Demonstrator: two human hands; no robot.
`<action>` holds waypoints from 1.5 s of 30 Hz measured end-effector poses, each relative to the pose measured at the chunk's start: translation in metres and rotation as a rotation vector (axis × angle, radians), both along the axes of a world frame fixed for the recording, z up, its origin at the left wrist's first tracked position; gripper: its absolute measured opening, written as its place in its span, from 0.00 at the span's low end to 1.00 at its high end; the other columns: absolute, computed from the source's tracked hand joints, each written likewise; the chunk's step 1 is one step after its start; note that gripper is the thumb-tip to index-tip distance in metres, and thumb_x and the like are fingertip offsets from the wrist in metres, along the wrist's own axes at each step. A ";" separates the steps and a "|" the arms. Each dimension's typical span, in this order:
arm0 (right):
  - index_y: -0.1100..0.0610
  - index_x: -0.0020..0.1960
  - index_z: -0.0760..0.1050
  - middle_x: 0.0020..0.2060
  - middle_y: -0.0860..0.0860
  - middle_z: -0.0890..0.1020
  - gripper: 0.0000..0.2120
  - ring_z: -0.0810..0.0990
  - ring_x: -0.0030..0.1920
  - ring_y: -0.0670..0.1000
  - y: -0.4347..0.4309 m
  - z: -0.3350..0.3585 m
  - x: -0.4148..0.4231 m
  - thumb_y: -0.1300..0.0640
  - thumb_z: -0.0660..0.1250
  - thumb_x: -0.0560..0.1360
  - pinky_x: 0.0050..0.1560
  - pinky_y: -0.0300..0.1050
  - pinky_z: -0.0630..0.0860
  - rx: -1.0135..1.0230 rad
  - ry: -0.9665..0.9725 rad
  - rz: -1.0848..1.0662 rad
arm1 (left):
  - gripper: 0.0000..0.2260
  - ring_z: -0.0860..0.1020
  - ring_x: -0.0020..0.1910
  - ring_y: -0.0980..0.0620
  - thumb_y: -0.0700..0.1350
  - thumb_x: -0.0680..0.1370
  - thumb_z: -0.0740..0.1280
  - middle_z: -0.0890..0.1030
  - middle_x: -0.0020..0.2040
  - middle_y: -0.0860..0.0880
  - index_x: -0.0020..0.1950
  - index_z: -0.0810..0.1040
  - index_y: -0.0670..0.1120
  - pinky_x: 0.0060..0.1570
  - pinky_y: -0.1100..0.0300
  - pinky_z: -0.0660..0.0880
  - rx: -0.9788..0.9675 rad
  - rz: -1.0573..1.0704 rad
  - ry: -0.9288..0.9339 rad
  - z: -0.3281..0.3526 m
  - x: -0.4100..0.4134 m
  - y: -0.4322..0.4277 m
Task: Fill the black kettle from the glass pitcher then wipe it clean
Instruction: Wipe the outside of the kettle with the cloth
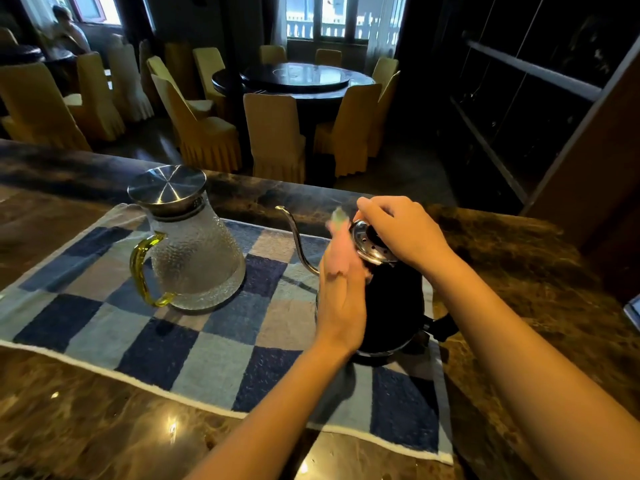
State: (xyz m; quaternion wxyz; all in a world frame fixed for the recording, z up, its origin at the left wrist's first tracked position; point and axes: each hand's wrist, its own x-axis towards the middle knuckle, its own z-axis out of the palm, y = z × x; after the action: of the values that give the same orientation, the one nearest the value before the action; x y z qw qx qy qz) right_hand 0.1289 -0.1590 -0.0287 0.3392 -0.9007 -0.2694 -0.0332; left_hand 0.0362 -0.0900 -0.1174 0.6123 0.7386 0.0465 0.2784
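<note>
Standing on a checked towel (149, 344) across the marble worktop (69, 427), the black kettle (394, 303) gets wiped: right hand (403, 233) steadies its slick steel lid (372, 245), left hand (341, 289) presses a soft pink cloth (341, 251); the fragile, probably heavy glass pitcher (194, 251) waits alongside, best lifted by its handle

I stand at a marble worktop (104, 410) in a restaurant dining room: round tables (298, 81) ringed by chairs in yellow skirted covers (273, 133), big windows (325, 15) behind.
</note>
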 end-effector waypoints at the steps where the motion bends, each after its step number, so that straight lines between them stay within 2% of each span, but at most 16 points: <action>1: 0.54 0.44 0.80 0.39 0.50 0.82 0.22 0.78 0.41 0.47 0.000 0.000 0.000 0.42 0.53 0.80 0.38 0.42 0.70 0.001 -0.006 -0.003 | 0.33 0.69 0.68 0.47 0.67 0.77 0.47 0.69 0.69 0.42 0.73 0.62 0.45 0.68 0.46 0.67 -0.069 0.014 0.070 -0.013 -0.005 0.001; 3: 0.55 0.46 0.80 0.41 0.51 0.83 0.23 0.79 0.43 0.48 -0.003 -0.002 0.000 0.41 0.53 0.80 0.42 0.42 0.72 0.002 -0.028 -0.004 | 0.39 0.68 0.69 0.42 0.73 0.71 0.47 0.68 0.70 0.40 0.72 0.63 0.48 0.67 0.41 0.67 -0.198 0.082 0.235 -0.031 -0.025 -0.007; 6: 0.55 0.46 0.81 0.42 0.51 0.83 0.23 0.80 0.44 0.49 -0.003 -0.001 0.000 0.41 0.53 0.79 0.45 0.46 0.74 0.008 -0.029 -0.003 | 0.39 0.52 0.77 0.49 0.69 0.69 0.46 0.50 0.79 0.49 0.77 0.45 0.53 0.75 0.46 0.55 -0.171 0.083 0.248 -0.012 -0.034 -0.023; 9: 0.55 0.45 0.80 0.39 0.52 0.82 0.23 0.80 0.43 0.50 0.001 -0.001 0.001 0.41 0.54 0.79 0.47 0.50 0.76 0.027 -0.012 -0.010 | 0.36 0.60 0.74 0.47 0.70 0.71 0.45 0.61 0.75 0.48 0.76 0.54 0.56 0.72 0.42 0.59 -0.087 0.067 0.156 0.008 -0.006 -0.011; 13: 0.56 0.44 0.81 0.40 0.53 0.83 0.22 0.80 0.44 0.50 0.000 -0.002 0.003 0.42 0.54 0.79 0.47 0.50 0.77 0.020 0.003 0.005 | 0.28 0.73 0.66 0.51 0.68 0.74 0.50 0.78 0.64 0.49 0.65 0.74 0.54 0.68 0.45 0.66 -0.334 -0.013 0.150 0.012 0.023 0.014; 19: 0.59 0.41 0.79 0.32 0.52 0.78 0.25 0.78 0.38 0.50 -0.003 0.003 -0.004 0.41 0.55 0.79 0.40 0.47 0.72 0.044 0.020 0.023 | 0.22 0.71 0.66 0.59 0.60 0.78 0.52 0.74 0.64 0.58 0.70 0.68 0.56 0.66 0.57 0.68 -0.418 0.122 0.218 -0.035 -0.005 -0.001; 23: 0.54 0.33 0.74 0.28 0.46 0.73 0.21 0.73 0.32 0.45 -0.002 0.008 -0.009 0.41 0.62 0.77 0.37 0.42 0.67 0.081 0.090 0.080 | 0.24 0.66 0.71 0.41 0.49 0.80 0.53 0.66 0.71 0.41 0.75 0.58 0.42 0.71 0.43 0.63 -0.461 0.236 0.284 -0.043 -0.028 -0.022; 27: 0.47 0.57 0.79 0.52 0.45 0.81 0.17 0.80 0.51 0.44 -0.028 0.017 0.009 0.44 0.73 0.70 0.51 0.40 0.77 0.020 0.427 0.387 | 0.28 0.60 0.73 0.37 0.53 0.78 0.53 0.58 0.75 0.38 0.76 0.54 0.44 0.71 0.40 0.59 -0.254 0.270 0.288 -0.021 -0.039 -0.042; 29: 0.40 0.63 0.72 0.61 0.42 0.76 0.25 0.77 0.60 0.44 -0.042 0.012 0.017 0.45 0.73 0.68 0.59 0.42 0.76 -0.048 0.505 0.466 | 0.32 0.50 0.76 0.40 0.54 0.74 0.52 0.51 0.78 0.39 0.78 0.49 0.47 0.75 0.45 0.50 -0.141 0.168 0.207 -0.013 -0.050 -0.055; 30: 0.40 0.65 0.69 0.62 0.41 0.74 0.27 0.75 0.62 0.44 -0.046 0.007 0.019 0.47 0.73 0.68 0.61 0.41 0.75 -0.032 0.520 0.461 | 0.34 0.40 0.77 0.47 0.56 0.74 0.50 0.40 0.79 0.45 0.77 0.39 0.51 0.76 0.53 0.40 -0.073 0.111 0.217 -0.011 -0.056 -0.061; 31: 0.41 0.67 0.68 0.62 0.41 0.74 0.27 0.74 0.63 0.44 -0.047 0.003 0.018 0.48 0.73 0.70 0.63 0.42 0.73 0.005 0.524 0.440 | 0.34 0.29 0.73 0.55 0.62 0.73 0.47 0.29 0.75 0.52 0.71 0.29 0.56 0.71 0.62 0.30 0.009 0.071 0.265 -0.013 -0.057 -0.065; 33: 0.46 0.69 0.67 0.62 0.43 0.74 0.23 0.74 0.64 0.46 -0.047 -0.002 0.016 0.51 0.67 0.76 0.64 0.41 0.72 0.074 0.547 0.379 | 0.35 0.19 0.62 0.62 0.75 0.67 0.39 0.20 0.64 0.59 0.61 0.23 0.59 0.59 0.70 0.22 0.111 0.055 0.337 -0.014 -0.053 -0.066; 36: 0.58 0.71 0.67 0.63 0.51 0.75 0.20 0.75 0.60 0.48 -0.040 -0.008 0.002 0.60 0.61 0.80 0.57 0.32 0.71 0.319 0.542 0.264 | 0.37 0.26 0.70 0.56 0.66 0.71 0.43 0.26 0.72 0.51 0.68 0.26 0.50 0.65 0.63 0.24 0.149 0.149 0.369 -0.006 -0.033 -0.053; 39: 0.56 0.72 0.64 0.63 0.51 0.74 0.22 0.75 0.57 0.47 -0.024 -0.021 -0.020 0.58 0.63 0.79 0.52 0.30 0.74 0.595 0.538 0.018 | 0.37 0.48 0.78 0.49 0.66 0.73 0.45 0.50 0.79 0.46 0.78 0.46 0.50 0.76 0.50 0.42 -0.017 0.142 0.271 0.005 0.000 -0.014; 42: 0.48 0.70 0.62 0.66 0.52 0.70 0.26 0.70 0.66 0.54 -0.011 -0.033 -0.023 0.45 0.65 0.75 0.68 0.52 0.69 0.453 0.420 -0.108 | 0.39 0.64 0.73 0.52 0.77 0.68 0.49 0.68 0.72 0.51 0.73 0.64 0.57 0.73 0.44 0.57 -0.208 -0.016 0.204 0.003 0.020 0.027; 45: 0.45 0.62 0.67 0.61 0.50 0.74 0.26 0.71 0.64 0.53 -0.016 -0.029 -0.017 0.39 0.70 0.68 0.65 0.52 0.71 0.346 0.200 -0.057 | 0.36 0.61 0.74 0.55 0.74 0.71 0.48 0.64 0.75 0.53 0.75 0.60 0.57 0.75 0.46 0.56 -0.134 -0.087 0.178 -0.004 0.009 0.031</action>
State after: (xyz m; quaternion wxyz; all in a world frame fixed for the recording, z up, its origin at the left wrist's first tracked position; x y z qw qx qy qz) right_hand 0.1118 -0.1751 -0.0580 0.5128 -0.8351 -0.1992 0.0012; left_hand 0.0447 -0.0594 -0.1210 0.6652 0.7191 0.0869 0.1812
